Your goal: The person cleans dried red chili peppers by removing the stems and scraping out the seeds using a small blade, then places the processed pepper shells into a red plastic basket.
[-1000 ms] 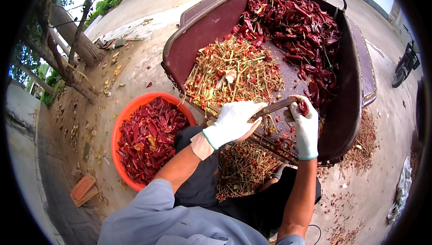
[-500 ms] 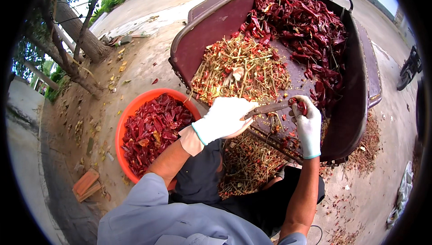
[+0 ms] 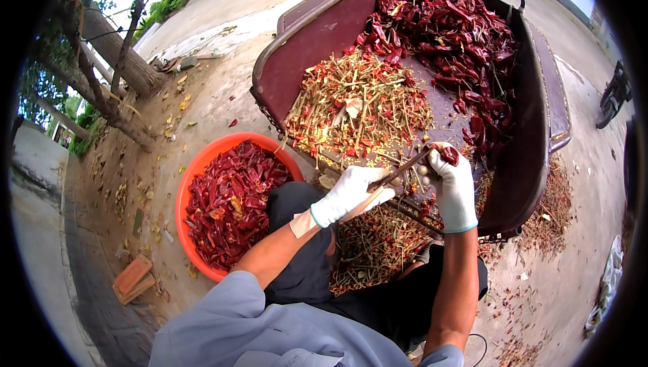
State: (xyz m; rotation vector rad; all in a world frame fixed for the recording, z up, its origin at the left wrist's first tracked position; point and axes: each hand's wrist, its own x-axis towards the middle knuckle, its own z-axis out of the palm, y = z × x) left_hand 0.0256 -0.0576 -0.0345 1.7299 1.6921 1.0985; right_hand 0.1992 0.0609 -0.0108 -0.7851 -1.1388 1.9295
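In my gloved left hand [image 3: 349, 195] is a pair of dark, rusty scissors [image 3: 403, 168], fingers closed around the handles. The blades point right, their tips against the fingers of my gloved right hand [image 3: 455, 195]. That hand pinches a dried red chili [image 3: 449, 156] above the near edge of the maroon cart bed [image 3: 287, 63]. Behind my hands, a pile of cut stems and seeds [image 3: 358, 107] lies in the bed. Farther back on the right is a heap of whole dried chilies [image 3: 452, 30]. Cut red chili pieces [image 3: 233, 195] fill an orange basin [image 3: 183, 212] to my left.
Stem litter [image 3: 378, 252] covers the ground between my legs, under the cart's edge. More debris [image 3: 550, 205] is scattered right of the cart. Bricks [image 3: 133, 276] lie at the lower left, and tree trunks [image 3: 121, 50] stand beyond the basin.
My left hand has drawn down and slightly back with the scissors, which now slant up more steeply toward the right hand. The right hand has shifted slightly left, still holding a chili.
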